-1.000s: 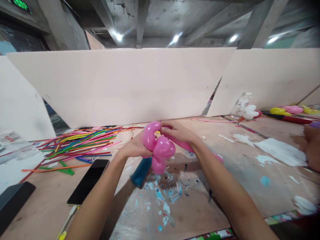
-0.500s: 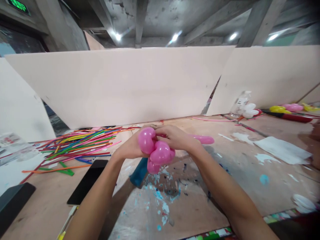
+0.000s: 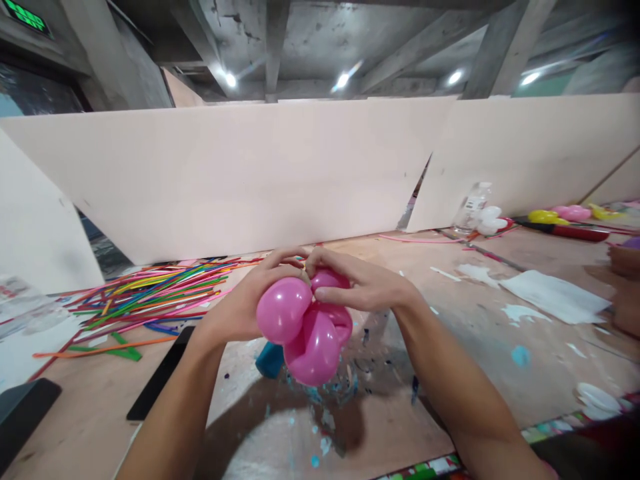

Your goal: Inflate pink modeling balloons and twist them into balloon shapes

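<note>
A twisted pink balloon (image 3: 314, 347) with several round bubbles is held between my two hands above the table. My left hand (image 3: 250, 293) wraps round its left side, fingers curled over the far top. From the right, my right hand (image 3: 357, 283) grips it, thumb pressed on a bubble near the middle and fingertips meeting those of the left. The balloon hides parts of both hands' fingers. Below and behind it, a blue cylinder-like object (image 3: 269, 360) lies on the tabletop, partly covered.
Many uninflated coloured balloons (image 3: 165, 287) lie at left, near a black phone (image 3: 160, 373) and a dark box (image 3: 30, 417). A white panel (image 3: 240, 173) stands behind. At right are a clear bottle (image 3: 473, 207), a white balloon (image 3: 490, 221), white paper (image 3: 555, 297) and another person's hand (image 3: 625, 287).
The pink balloon has come nearer and looks larger. Its straight tail, earlier sticking out right of my right hand, no longer shows there. Another person's hand shows more at right.
</note>
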The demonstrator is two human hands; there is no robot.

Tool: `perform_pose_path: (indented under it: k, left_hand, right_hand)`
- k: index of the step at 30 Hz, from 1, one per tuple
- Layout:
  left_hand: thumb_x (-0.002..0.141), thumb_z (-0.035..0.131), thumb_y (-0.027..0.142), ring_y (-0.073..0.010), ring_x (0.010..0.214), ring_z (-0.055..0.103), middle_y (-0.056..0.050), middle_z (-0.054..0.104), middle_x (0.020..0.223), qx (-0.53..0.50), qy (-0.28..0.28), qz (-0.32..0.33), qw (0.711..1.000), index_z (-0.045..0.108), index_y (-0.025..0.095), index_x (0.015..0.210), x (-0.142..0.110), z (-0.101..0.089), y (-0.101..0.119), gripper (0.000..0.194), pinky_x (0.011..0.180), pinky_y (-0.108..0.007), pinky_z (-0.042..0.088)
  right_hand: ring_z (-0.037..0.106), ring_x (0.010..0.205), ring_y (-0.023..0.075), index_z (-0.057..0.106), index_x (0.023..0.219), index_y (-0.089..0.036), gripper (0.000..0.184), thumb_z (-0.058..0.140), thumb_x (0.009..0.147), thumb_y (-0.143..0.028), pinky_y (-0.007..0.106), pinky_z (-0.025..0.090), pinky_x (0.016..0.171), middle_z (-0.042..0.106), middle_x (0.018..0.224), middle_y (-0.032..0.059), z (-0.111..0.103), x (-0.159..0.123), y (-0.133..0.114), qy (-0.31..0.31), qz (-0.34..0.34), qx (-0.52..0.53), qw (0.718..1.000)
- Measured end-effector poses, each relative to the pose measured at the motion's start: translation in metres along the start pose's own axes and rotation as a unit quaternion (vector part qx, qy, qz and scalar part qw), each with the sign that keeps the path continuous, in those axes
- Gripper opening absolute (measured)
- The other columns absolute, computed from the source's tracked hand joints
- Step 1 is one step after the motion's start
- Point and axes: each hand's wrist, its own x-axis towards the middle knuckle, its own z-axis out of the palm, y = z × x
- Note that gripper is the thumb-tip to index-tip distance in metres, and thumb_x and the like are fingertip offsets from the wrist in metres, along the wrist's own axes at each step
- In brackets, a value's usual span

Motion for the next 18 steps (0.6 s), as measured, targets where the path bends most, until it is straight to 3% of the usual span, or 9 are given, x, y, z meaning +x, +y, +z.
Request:
perform_pose_path:
  k: [3,7,12,18]
  left_hand:
    - [0.069,0.073,0.03,-0.0318,0.126,0.044,-0.01,0.045,0.134,-0.029,-0.023,0.003,0.999,0.061,0.024,0.107,-0.003,-0.004,-0.002,0.04,0.105,-0.046,0.04]
    - [0.067,0.075,0.027,-0.0307,0.124,0.046,-0.01,0.048,0.129,-0.055,-0.03,0.005,0.998,0.064,0.026,0.108,-0.01,-0.014,-0.023,0.042,0.101,-0.044,0.044]
    - [0.064,0.078,0.031,-0.0293,0.116,0.052,-0.009,0.055,0.12,-0.116,-0.03,-0.032,0.992,0.069,0.025,0.1,-0.015,-0.019,-0.038,0.037,0.099,-0.044,0.045]
    - [0.065,0.077,0.038,-0.0241,0.098,0.059,-0.007,0.059,0.105,-0.282,0.04,-0.08,0.955,0.069,0.023,0.085,-0.014,-0.008,-0.041,0.026,0.09,-0.041,0.051]
  right_hand:
    - [0.057,0.084,0.0138,0.058,0.097,-0.018,0.013,0.056,0.088,-0.025,0.026,0.046,0.075,0.063,0.093,0.0026,0.0,0.0,-0.003,-0.01,-0.012,0.012,1.0]
    - [0.059,0.088,0.0146,0.064,0.096,-0.017,0.013,0.056,0.087,-0.02,0.028,0.047,0.079,0.065,0.095,0.0041,0.007,0.003,-0.007,-0.006,-0.028,0.021,0.999]
    - [0.06,0.091,0.015,0.068,0.098,-0.019,0.015,0.055,0.089,-0.021,0.029,0.047,0.081,0.066,0.099,0.0049,0.014,0.007,-0.011,-0.003,-0.038,0.003,0.999]
    - [0.06,0.093,0.0148,0.067,0.1,-0.019,0.018,0.052,0.093,-0.024,0.029,0.047,0.084,0.065,0.101,0.0055,0.017,0.013,-0.006,0.002,-0.065,-0.007,0.998]
